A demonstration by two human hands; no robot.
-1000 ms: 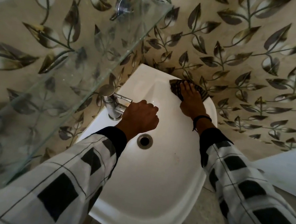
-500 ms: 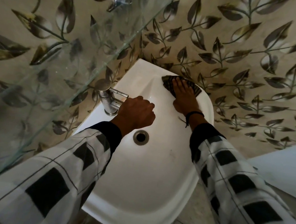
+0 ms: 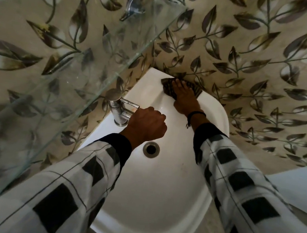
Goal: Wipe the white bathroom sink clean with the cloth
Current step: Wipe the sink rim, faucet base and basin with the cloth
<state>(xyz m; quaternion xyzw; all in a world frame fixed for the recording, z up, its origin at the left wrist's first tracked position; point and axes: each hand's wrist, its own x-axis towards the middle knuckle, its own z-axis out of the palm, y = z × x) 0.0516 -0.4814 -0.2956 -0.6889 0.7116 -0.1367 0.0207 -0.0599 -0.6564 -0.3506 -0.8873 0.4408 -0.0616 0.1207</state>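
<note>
Head view: the cloth (image 3: pixel 168 86) is pressed flat under the right hand (image 3: pixel 184 96) on the far rim of the sink (image 3: pixel 158 202), against the wall. The tap (image 3: pixel 120 111) is grasped by the clenched left hand (image 3: pixel 147 124).

We see a dim, evenly lit picture with soft shadows. The glossy white ceramic sink (image 3: pixel 158 202) is its brightest part, with a small glint on the basin wall near the chrome tap (image 3: pixel 120 111). The clear glass shelf (image 3: pixel 89 68) hazes the leaf-patterned wall behind it. Wide-angle bending curves the edges, and the checked sleeves (image 3: pixel 250 198) blur.
</note>
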